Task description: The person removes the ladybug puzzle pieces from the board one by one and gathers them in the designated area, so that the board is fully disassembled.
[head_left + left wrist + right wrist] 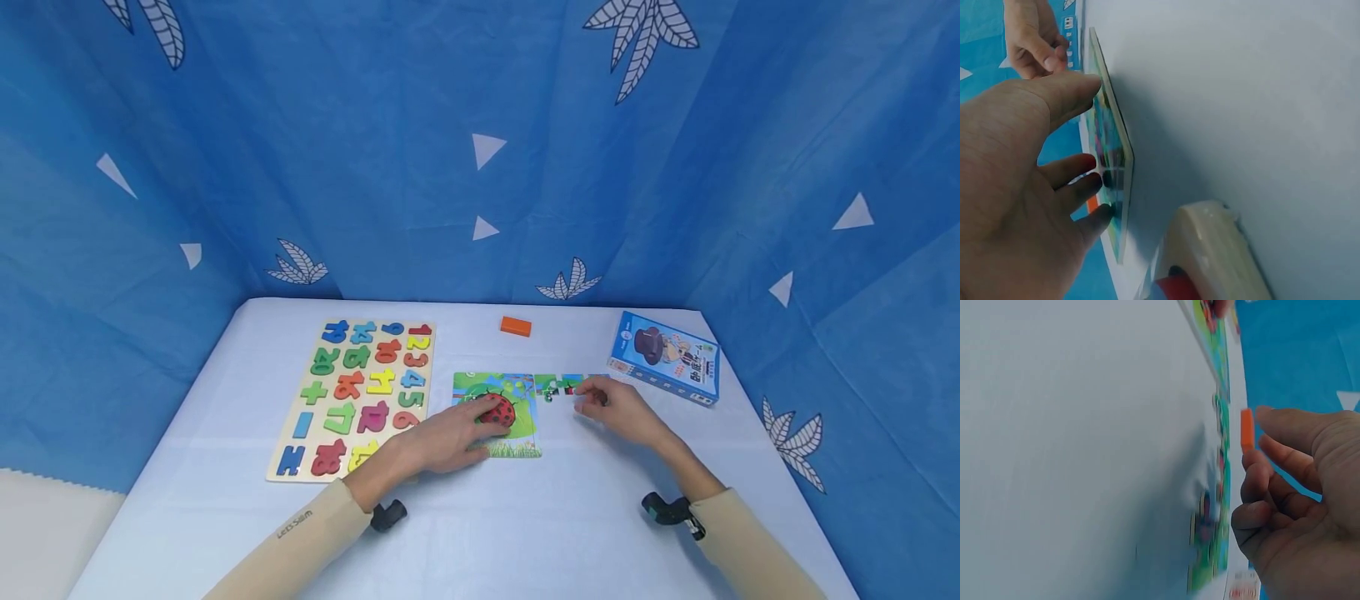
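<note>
My left hand rests on a square ladybug jigsaw puzzle, its fingers extended across the picture. In the left wrist view, the fingertips of that left hand touch the face of the thin puzzle board. To the right, several small puzzle pieces lie against the board's upper right side. My right hand hovers by the far end of these pieces. The right wrist view shows the right hand with loosely bent fingers, thumb apart, nothing visible between them; loose pieces lie beyond.
A wooden number board with colourful numerals lies to the left. An orange block sits behind the puzzle. At the back right is a blue game box. Blue patterned cloth encloses the white table.
</note>
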`<state>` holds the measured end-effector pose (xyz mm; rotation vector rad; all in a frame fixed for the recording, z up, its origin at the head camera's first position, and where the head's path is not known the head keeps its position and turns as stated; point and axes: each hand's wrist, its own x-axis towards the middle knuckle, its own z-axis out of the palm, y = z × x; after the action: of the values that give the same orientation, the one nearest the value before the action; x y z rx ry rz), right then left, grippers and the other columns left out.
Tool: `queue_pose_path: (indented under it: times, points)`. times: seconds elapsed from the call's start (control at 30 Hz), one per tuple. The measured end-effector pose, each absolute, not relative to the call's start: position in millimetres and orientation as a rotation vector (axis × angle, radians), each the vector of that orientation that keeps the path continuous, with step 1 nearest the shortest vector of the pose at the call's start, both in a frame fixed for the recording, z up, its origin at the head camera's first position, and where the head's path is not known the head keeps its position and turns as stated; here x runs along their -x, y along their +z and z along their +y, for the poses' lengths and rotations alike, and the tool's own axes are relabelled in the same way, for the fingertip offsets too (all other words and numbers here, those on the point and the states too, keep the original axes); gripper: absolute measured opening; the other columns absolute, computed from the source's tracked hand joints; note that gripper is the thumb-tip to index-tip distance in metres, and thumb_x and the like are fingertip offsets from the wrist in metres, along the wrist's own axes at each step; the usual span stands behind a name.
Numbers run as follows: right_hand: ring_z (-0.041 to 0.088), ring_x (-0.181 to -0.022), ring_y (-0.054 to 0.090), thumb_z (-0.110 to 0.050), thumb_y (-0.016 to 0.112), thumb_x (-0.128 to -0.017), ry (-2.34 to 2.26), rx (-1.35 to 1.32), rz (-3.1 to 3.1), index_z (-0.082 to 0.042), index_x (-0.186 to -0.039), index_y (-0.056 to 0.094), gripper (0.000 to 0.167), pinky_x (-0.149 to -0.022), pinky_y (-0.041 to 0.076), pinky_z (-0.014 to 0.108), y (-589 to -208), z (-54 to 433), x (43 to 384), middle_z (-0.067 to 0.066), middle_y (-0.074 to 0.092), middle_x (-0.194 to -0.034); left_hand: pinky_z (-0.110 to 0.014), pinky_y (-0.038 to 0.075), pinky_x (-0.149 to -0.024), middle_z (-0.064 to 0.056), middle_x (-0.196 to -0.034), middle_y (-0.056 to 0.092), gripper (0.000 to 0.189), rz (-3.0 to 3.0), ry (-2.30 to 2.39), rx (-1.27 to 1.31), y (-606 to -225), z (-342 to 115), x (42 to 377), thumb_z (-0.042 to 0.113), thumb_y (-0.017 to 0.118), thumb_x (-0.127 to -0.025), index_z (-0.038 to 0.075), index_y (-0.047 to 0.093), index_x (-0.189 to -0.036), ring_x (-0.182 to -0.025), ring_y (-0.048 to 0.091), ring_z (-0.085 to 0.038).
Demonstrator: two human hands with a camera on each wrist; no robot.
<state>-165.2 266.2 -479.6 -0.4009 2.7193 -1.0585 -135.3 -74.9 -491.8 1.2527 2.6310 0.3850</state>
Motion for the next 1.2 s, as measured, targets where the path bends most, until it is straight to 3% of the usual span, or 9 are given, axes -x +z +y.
queue_pose_path:
  times: [0.2, 0.57, 1.2]
  points:
    - [0.016, -0.083, 0.056, -0.022, 0.072, -0.094, -1.075, 0.492, 2.684, -0.011, -0.116, 0.07, 0.025, -0.067, 0.048, 0.025, -481.2, 230.9, 164.9, -0.003, 0.061, -0.089, -0.046, 0.03, -0.12, -0.008, -0.161, 0.035, 0.049, 2.696, 0.379, -1.25, -487.9, -77.1, 133.7, 0.036, 0.061, -0.1, 0.03, 0.052, -0.148, -0.149, 0.031, -0.025]
    - [0.011, -0.081, 0.056, -0.015, 0.071, -0.093, -1.012, 0.699, 2.631, -0.011, -0.121, 0.07, 0.028, -0.07, 0.049, 0.026, -490.2, 180.7, 173.1, -0.008, 0.062, -0.09, -0.048, 0.026, -0.122, -0.019, -0.165, 0.022, 0.055, 2.647, 0.325, -1.174, -485.6, -86.1, 130.3, 0.038, 0.058, -0.101, 0.035, 0.042, -0.154, -0.153, 0.018, -0.036]
    - [0.012, -0.084, 0.052, -0.024, 0.074, -0.093, -0.783, 0.716, 2.717, -0.014, -0.136, 0.064, 0.046, -0.073, 0.047, 0.032, -493.9, 151.6, 174.9, -0.004, 0.059, -0.098, -0.048, 0.021, -0.123, -0.02, -0.167, 0.014, 0.052, 2.588, 0.288, -1.174, -484.7, -84.9, 128.2, 0.045, 0.055, -0.102, 0.04, 0.041, -0.153, -0.154, 0.011, -0.039]
